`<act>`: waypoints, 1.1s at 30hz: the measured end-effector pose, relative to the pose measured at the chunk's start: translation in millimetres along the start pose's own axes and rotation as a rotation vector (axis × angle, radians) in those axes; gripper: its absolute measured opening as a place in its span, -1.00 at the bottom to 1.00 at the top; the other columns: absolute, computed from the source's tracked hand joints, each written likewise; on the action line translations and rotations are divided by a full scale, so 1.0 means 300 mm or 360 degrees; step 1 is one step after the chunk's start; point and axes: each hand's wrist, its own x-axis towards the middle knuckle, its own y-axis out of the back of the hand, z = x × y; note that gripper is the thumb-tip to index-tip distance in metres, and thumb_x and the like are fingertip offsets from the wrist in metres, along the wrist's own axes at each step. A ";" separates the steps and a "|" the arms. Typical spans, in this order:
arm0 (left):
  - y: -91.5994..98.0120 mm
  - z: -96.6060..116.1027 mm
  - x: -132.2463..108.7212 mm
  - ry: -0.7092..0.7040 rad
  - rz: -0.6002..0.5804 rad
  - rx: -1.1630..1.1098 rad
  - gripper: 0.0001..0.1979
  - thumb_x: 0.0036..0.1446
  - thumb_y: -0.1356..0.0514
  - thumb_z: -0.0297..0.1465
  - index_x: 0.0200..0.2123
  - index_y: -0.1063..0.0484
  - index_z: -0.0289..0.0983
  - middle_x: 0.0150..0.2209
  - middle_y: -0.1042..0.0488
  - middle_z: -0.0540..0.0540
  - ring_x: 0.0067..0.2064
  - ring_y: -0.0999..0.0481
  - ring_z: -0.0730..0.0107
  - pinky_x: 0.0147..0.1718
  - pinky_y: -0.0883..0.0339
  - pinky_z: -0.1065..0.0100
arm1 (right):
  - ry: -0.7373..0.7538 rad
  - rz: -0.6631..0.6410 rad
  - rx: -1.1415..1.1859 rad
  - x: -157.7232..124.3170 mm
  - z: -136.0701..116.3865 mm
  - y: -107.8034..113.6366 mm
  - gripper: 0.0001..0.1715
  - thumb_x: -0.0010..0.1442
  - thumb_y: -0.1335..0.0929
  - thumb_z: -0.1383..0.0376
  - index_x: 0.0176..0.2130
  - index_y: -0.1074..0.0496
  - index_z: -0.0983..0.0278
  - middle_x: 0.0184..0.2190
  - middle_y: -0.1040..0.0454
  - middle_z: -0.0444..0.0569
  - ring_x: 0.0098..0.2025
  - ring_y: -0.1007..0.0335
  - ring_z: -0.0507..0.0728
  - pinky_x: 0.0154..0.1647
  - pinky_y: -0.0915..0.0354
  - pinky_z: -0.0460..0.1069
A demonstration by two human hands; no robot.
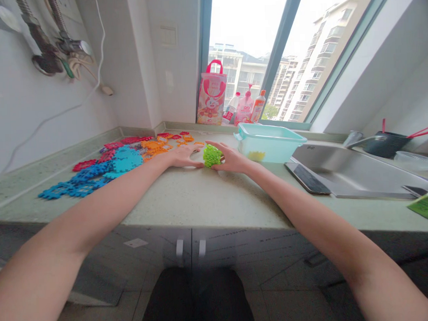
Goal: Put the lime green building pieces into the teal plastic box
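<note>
Both my arms reach across a pale green countertop (pixel 208 198). My right hand (pixel 231 159) is curled around a bunch of green snowflake-shaped plastic pieces (pixel 212 156), holding them against the counter. My left hand (pixel 183 156) lies flat with its fingers stretched toward the same green bunch, touching its left side. Spread to the left are blue pieces (pixel 95 174), red pieces (pixel 110 147) and orange pieces (pixel 157 144). Just right of my hands stands a light teal plastic tub (pixel 269 142) with some yellow pieces inside.
A steel sink (pixel 348 172) takes up the counter's right side, with a dark pot (pixel 385 145) behind it. On the window sill stand a pink bag (pixel 212 99) and several bottles (pixel 245 108). Utensils hang on the left wall. Cabinet doors lie below the counter.
</note>
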 end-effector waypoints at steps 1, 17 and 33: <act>-0.001 0.001 0.001 0.0005 0.0010 0.0007 0.07 0.06 -0.33 0.22 0.50 -0.21 -0.17 0.42 -0.39 -0.30 0.42 -0.37 -0.15 0.41 -0.17 0.01 | -0.0002 -0.0003 -0.0010 0.001 -0.004 0.000 0.16 0.09 -0.55 0.26 0.55 -0.16 0.13 0.21 -0.44 0.18 -0.02 -0.52 0.22 0.06 -0.51 0.13; 0.004 0.000 0.006 -0.0043 -0.0004 0.0040 0.02 0.08 -0.29 0.26 0.44 -0.30 -0.21 0.40 -0.42 -0.31 0.40 -0.39 -0.12 0.38 -0.19 0.08 | 0.0085 0.0031 -0.0217 -0.020 -0.037 0.054 0.06 0.13 -0.51 0.28 0.52 -0.23 0.10 0.11 -0.49 0.08 -0.06 -0.52 0.21 0.08 -0.47 0.12; -0.005 -0.035 0.019 -0.0080 -0.0040 0.0144 -0.09 0.18 -0.28 -0.01 0.51 -0.21 -0.24 0.44 -0.36 -0.27 0.41 -0.39 -0.06 0.40 -0.23 0.10 | 0.0119 0.0341 -0.0321 -0.032 -0.024 0.177 -0.06 0.21 -0.50 0.30 0.49 -0.29 0.01 0.20 -0.48 0.05 0.00 -0.58 0.22 0.07 -0.54 0.15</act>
